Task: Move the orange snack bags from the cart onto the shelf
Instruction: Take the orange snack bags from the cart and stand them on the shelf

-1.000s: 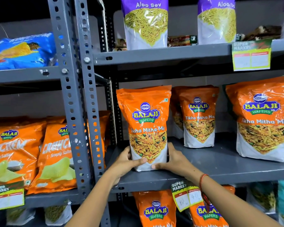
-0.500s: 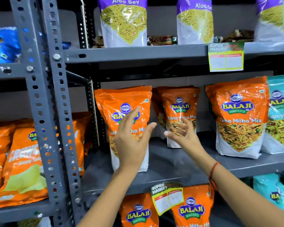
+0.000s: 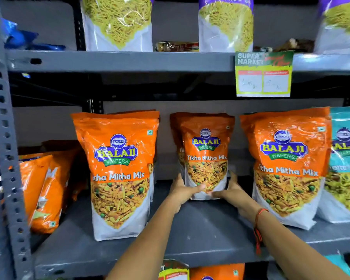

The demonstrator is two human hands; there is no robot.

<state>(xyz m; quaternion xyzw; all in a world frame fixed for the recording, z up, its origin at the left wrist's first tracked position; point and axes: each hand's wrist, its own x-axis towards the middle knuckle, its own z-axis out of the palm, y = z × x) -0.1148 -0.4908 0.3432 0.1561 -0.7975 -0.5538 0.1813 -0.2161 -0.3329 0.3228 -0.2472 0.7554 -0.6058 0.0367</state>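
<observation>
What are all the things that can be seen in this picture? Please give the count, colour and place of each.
snack bags: three in front, orange, upright on the middle shelf; one more shows behind the centre one.
teal bag: one, far right of the same shelf.
chip bags: several, orange, leaning on the left rack; exact count unclear.
noodle snack bags: three, purple and white, upper shelf.
blue bag: one, upper left.
price tag: one, green and yellow, upper shelf edge.
left hand, right hand: both hold the centre bag's base.
wrist thread: red, right wrist.
</observation>
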